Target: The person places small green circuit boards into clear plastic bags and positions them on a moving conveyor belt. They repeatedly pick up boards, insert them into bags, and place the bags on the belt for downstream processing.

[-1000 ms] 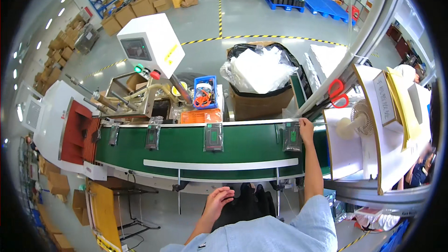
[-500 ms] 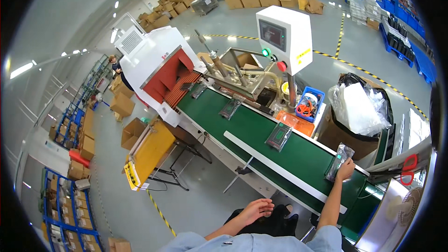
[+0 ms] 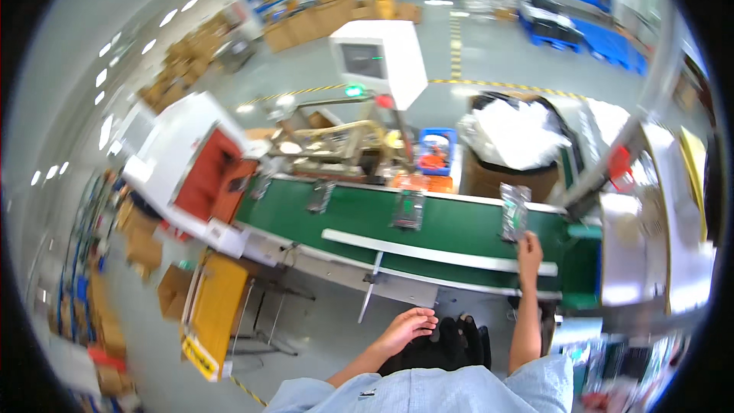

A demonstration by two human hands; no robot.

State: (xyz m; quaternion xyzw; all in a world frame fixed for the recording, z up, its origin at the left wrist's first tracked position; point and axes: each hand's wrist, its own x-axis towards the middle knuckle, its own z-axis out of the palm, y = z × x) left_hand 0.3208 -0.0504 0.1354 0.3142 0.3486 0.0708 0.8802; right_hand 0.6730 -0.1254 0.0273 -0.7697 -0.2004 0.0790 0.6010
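On the green conveyor belt (image 3: 459,218), a clear-bagged flat item (image 3: 514,210) lies near the right end. My right hand (image 3: 529,252) is at its lower edge; blur hides whether the fingers grip the bag or only touch it. My left hand (image 3: 409,330) hangs in front of the belt with nothing in it, its fingers loosely bent and apart. Farther left along the belt lie another bagged item (image 3: 408,209) with a dark panel, and a smaller bagged item (image 3: 320,196).
A white machine with a red opening (image 3: 210,172) stands at the belt's left end. Behind the belt are a control box (image 3: 380,61), a blue bin (image 3: 436,149) and a carton with plastic sheeting (image 3: 512,134). A white rail (image 3: 436,252) runs along the near side.
The view has turned to the right, shifting the scene leftward and blurring it. My right hand, earlier on the bagged item, is now at its lower edge. My left hand looks much the same.
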